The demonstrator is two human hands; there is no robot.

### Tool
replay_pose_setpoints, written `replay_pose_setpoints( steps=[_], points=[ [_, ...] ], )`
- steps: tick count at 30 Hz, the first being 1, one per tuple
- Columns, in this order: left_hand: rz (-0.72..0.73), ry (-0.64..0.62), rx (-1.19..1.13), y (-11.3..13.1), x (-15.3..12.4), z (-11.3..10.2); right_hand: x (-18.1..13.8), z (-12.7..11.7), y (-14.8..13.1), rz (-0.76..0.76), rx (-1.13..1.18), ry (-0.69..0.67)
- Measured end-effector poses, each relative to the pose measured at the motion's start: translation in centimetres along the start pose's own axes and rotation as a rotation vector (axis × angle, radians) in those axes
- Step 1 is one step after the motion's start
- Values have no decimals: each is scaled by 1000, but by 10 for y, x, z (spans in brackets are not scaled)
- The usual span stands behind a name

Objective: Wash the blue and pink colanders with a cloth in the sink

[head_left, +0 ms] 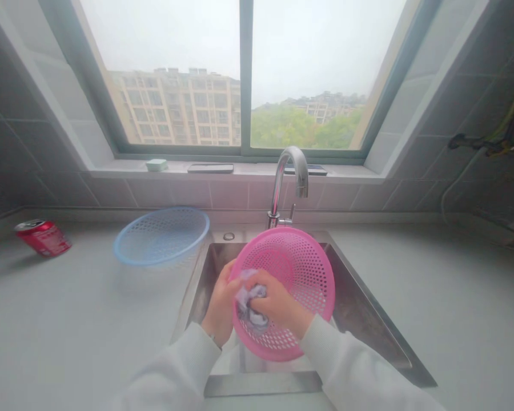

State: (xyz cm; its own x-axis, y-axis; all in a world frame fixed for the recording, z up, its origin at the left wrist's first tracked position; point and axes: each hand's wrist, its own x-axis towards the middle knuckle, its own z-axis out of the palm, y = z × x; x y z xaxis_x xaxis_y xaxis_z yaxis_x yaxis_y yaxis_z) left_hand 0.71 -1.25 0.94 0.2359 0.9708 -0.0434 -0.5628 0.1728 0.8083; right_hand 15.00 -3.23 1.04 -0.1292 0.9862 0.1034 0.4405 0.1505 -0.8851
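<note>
A round pink plastic colander (312, 268) with many holes is held tilted over the metal sink (364, 319), its open side facing me. My left hand (221, 302) grips its left rim, the fingers partly hidden behind it. Bunched in my right hand (276, 299) is a pale lilac and grey cloth (252, 311), pressed against the inner left side of the colander. The chrome faucet (297, 165) arches just behind the colander; no water is seen running from it.
A blue plastic basket (163, 237) stands on the counter left of the sink. Farther left is a red drink can (45, 238). On the windowsill lie a pale green block (156, 165) and a flat light-coloured object (210, 168).
</note>
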Motion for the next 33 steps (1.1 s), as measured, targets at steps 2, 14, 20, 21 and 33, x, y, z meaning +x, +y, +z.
replay_pose_setpoints(
  steps=[2,14,20,21,33],
  points=[
    [-4,53,-19,9,0,-6,-3,-9,5,37,-277,-184],
    [11,-34,142,-5,0,-6,-5,3,5,-4,-3,-50],
    [31,-227,302,-15,4,-10,5,1,9,121,913,333],
    [34,-271,328,-16,5,-12,6,-3,11,139,984,357],
    [150,-314,386,-16,2,-14,-1,-17,14,67,763,243]
  ],
)
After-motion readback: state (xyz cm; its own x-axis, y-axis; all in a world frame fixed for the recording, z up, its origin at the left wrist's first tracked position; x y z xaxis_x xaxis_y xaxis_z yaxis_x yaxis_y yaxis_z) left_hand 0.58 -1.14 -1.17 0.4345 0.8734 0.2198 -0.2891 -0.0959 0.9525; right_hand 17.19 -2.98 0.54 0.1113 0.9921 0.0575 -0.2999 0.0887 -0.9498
